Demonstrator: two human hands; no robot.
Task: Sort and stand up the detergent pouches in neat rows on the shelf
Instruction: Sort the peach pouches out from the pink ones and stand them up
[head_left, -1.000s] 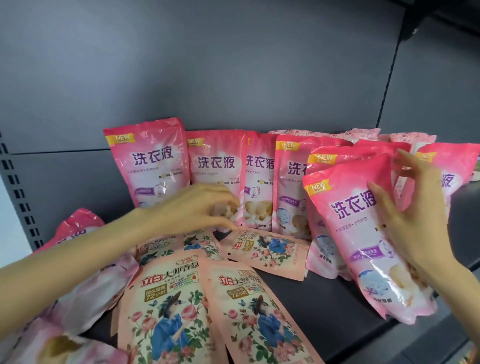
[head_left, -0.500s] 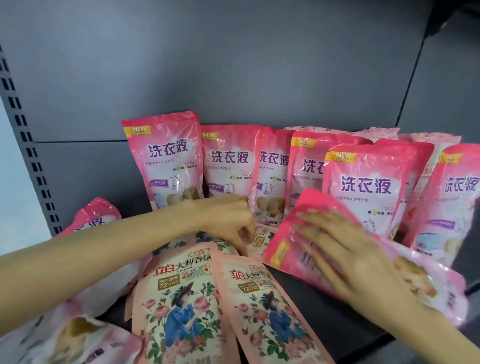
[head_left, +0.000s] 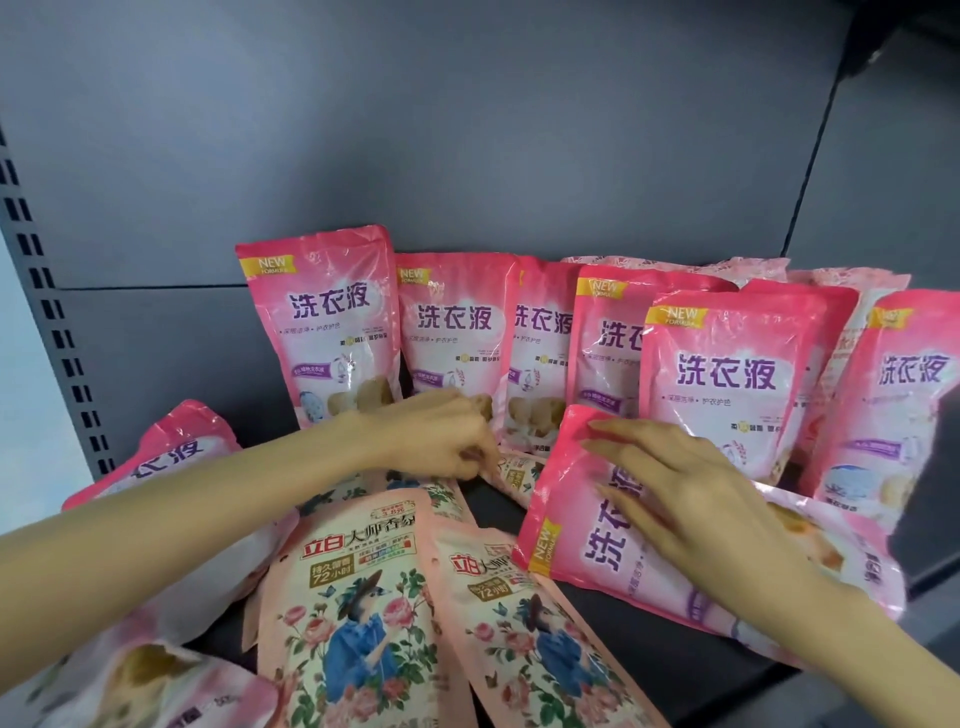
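Far left, around 9 o'clock, is the grey slotted upright (head_left: 31, 291) of the shelving. Just beside it a tipped pink pouch (head_left: 171, 452) is slumped on its back, and there's a blurry pouch (head_left: 145, 686) down at 7 o'clock.

The left hand (head_left: 441, 436) reaches in over the tipped one toward the middle. Its grip is curled in, fingertips pressed together on the edge of a small floral pouch (head_left: 517, 475). Looks like a pinch, but it's smeared there, so don't quote me.

At 6 o'clock a big floral pouch (head_left: 353, 597) and a second floral pouch (head_left: 530, 649) lie flat side by side on the dark shelf (head_left: 685, 670), edges touching.

Up at 12 o'clock the back row of pink pouches (head_left: 322, 322) stands upright against the grey back panel (head_left: 467, 130), packed shoulder to shoulder and partly overlapping.

Right of centre, about 4 o'clock, the right hand (head_left: 691, 499) lies flat on a sideways pink pouch (head_left: 563, 514). Its grip is spread, fingers straight, nothing pinched. That pouch is down on the shelf with its top end pointing roughly to 10 o'clock.

Just behind it stands a front pink pouch (head_left: 727, 374), and at 3 o'clock an edge pink pouch (head_left: 893, 405) is upright too.
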